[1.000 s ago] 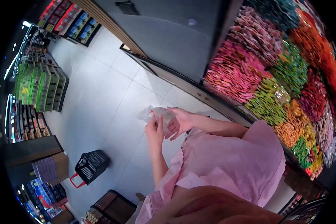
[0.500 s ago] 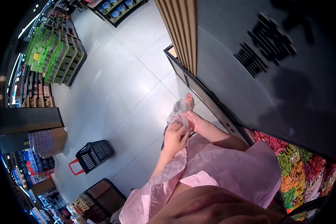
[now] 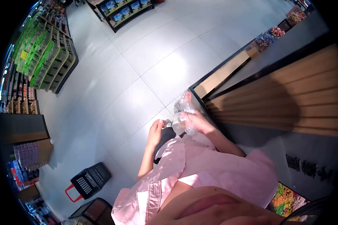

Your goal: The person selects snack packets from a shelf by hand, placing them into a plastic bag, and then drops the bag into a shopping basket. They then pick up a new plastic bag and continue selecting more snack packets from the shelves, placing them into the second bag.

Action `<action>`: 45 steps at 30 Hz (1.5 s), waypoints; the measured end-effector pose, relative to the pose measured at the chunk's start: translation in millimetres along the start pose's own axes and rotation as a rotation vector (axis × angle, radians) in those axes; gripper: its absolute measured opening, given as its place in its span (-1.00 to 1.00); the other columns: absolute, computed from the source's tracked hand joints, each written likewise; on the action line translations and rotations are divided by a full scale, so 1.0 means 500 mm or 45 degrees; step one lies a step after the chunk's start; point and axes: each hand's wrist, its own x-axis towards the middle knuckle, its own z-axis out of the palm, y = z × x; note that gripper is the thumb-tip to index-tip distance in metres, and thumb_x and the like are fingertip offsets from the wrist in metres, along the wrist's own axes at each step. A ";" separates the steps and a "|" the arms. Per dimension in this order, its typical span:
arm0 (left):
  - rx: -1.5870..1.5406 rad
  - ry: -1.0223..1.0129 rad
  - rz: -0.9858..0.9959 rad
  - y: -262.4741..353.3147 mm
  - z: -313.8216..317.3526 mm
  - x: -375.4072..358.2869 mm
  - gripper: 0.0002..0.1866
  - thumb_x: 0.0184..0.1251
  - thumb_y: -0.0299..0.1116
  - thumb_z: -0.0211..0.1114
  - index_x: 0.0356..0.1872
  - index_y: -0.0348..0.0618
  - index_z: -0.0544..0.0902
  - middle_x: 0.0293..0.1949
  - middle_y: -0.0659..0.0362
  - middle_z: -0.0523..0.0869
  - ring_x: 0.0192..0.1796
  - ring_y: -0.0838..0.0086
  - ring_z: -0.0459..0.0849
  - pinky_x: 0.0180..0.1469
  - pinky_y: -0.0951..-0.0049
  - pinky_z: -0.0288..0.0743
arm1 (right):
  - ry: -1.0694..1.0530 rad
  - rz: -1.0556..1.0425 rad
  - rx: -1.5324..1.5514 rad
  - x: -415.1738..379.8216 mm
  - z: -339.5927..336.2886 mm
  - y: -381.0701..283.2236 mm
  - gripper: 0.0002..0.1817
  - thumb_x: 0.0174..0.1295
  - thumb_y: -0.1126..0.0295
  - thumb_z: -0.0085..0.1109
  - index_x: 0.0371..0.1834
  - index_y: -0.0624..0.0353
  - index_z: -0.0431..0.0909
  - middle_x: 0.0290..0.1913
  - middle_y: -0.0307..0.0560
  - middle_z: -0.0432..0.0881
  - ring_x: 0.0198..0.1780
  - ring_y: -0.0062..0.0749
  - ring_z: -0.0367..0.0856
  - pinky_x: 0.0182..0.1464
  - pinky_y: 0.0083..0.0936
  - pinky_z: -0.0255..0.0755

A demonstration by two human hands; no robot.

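Clear plastic makes up the crinkled bag, which hangs in front of the person's pink shirt, something reddish showing at its far end. From where I stand, the right hand is clamped on it; the left hand is just beside, fingers curled, and I can't tell whether it grips anything. Slatted wood panelling rises right of the hands; well to their left, a black shopping basket with a red handle sits on the tiled floor.
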 end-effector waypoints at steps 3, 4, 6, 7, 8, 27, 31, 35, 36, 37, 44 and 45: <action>-0.191 -0.072 -0.095 0.079 -0.071 0.178 -0.34 0.66 0.22 -0.15 0.30 -0.20 0.50 0.10 0.09 0.66 -0.02 0.37 0.67 0.07 0.33 0.51 | -0.049 -0.230 -0.071 0.045 0.051 -0.133 -0.71 0.51 0.16 0.19 -0.05 0.18 0.66 -0.34 -0.37 0.59 -0.36 -0.69 0.51 -0.31 -0.61 0.39; -0.227 -0.154 -0.109 0.088 -0.086 0.239 -0.26 0.64 0.28 -0.19 0.44 -0.19 0.36 0.22 0.03 0.61 0.09 0.33 0.67 0.11 0.30 0.52 | -0.089 -0.274 -0.048 0.066 0.064 -0.168 -0.71 0.51 0.19 0.18 0.01 0.19 0.63 -0.26 -0.34 0.59 -0.28 -0.67 0.52 -0.22 -0.59 0.41; -0.428 -0.327 -0.266 0.105 -0.097 0.365 -0.17 0.61 0.34 -0.22 0.51 -0.21 0.27 0.34 -0.04 0.53 0.22 0.24 0.60 0.23 0.26 0.48 | -0.158 -0.370 -0.016 0.117 0.073 -0.236 -0.70 0.52 0.24 0.16 0.13 0.22 0.57 -0.12 -0.27 0.60 -0.11 -0.62 0.54 -0.04 -0.56 0.45; -0.526 -0.412 -0.349 0.123 -0.097 0.422 -0.13 0.60 0.37 -0.23 0.55 -0.22 0.22 0.39 -0.07 0.49 0.29 0.20 0.57 0.29 0.23 0.47 | -0.173 -0.448 -0.029 0.149 0.076 -0.265 -0.69 0.50 0.24 0.17 0.13 0.23 0.57 -0.11 -0.25 0.61 -0.11 -0.61 0.55 -0.02 -0.55 0.45; -0.677 -0.510 -0.365 0.137 -0.089 0.474 -0.14 0.62 0.35 -0.29 0.59 -0.22 0.17 0.46 -0.07 0.42 0.39 0.17 0.49 0.37 0.18 0.43 | -0.188 -0.526 -0.044 0.184 0.078 -0.292 -0.68 0.49 0.25 0.18 0.14 0.24 0.58 -0.11 -0.24 0.61 -0.10 -0.61 0.55 0.00 -0.55 0.44; -0.963 -0.762 -0.694 0.568 0.042 1.401 -0.32 0.54 0.21 0.09 0.36 -0.19 0.51 0.22 -0.02 0.68 0.22 0.10 0.66 0.36 0.03 0.48 | 0.464 -0.562 -0.816 0.654 -0.278 -0.858 -0.52 0.25 0.01 0.27 -0.29 0.32 0.72 -0.45 0.27 0.69 -0.39 0.08 0.70 -0.22 -0.13 0.55; -0.831 -1.062 -0.817 0.568 0.155 1.583 -0.33 0.53 0.21 0.13 0.37 -0.13 0.51 0.23 -0.02 0.67 0.23 0.13 0.65 0.32 0.05 0.52 | 0.717 -0.366 -1.008 0.738 -0.382 -0.903 -0.41 0.26 -0.09 0.20 -0.38 0.38 0.71 -0.48 0.35 0.66 -0.35 0.26 0.70 -0.19 -0.01 0.56; -0.693 -1.129 -0.995 0.649 0.272 1.732 -0.32 0.53 0.16 0.16 0.40 -0.19 0.48 0.29 0.00 0.63 0.30 0.11 0.61 0.37 0.02 0.50 | 0.813 -0.229 -1.014 0.800 -0.495 -1.010 -0.32 0.26 -0.15 0.18 -0.42 0.46 0.69 -0.47 0.42 0.65 -0.32 0.29 0.71 -0.17 0.03 0.57; -0.669 -1.150 -1.012 0.662 0.305 1.783 -0.32 0.54 0.15 0.16 0.40 -0.20 0.47 0.30 0.00 0.63 0.31 0.10 0.61 0.38 0.02 0.49 | 0.830 -0.212 -0.975 0.807 -0.519 -1.053 -0.31 0.27 -0.15 0.18 -0.42 0.46 0.69 -0.46 0.42 0.65 -0.31 0.29 0.71 -0.16 0.03 0.57; -0.643 -1.188 -1.026 0.657 0.347 1.830 -0.32 0.55 0.15 0.16 0.41 -0.21 0.46 0.30 0.00 0.62 0.31 0.10 0.61 0.39 0.02 0.48 | 0.866 -0.194 -0.939 0.819 -0.546 -1.071 -0.31 0.28 -0.16 0.17 -0.41 0.45 0.69 -0.45 0.43 0.65 -0.30 0.30 0.71 -0.16 0.04 0.57; -0.542 -1.516 -1.046 0.868 0.623 2.060 -0.38 0.58 0.11 0.12 0.42 -0.13 0.46 0.30 -0.02 0.62 0.30 0.05 0.61 0.36 -0.06 0.50 | 1.147 -0.070 -0.889 0.847 -0.712 -1.270 -0.42 0.33 -0.07 0.19 -0.29 0.39 0.71 -0.38 0.39 0.68 -0.26 0.29 0.72 -0.10 0.03 0.56; -0.474 -1.564 -1.052 0.903 0.662 2.085 -0.38 0.58 0.10 0.12 0.42 -0.13 0.46 0.30 -0.02 0.63 0.30 0.06 0.62 0.36 -0.05 0.51 | 1.204 -0.084 -0.846 0.844 -0.739 -1.286 -0.42 0.33 -0.08 0.20 -0.28 0.37 0.71 -0.38 0.38 0.69 -0.25 0.29 0.72 -0.10 0.03 0.56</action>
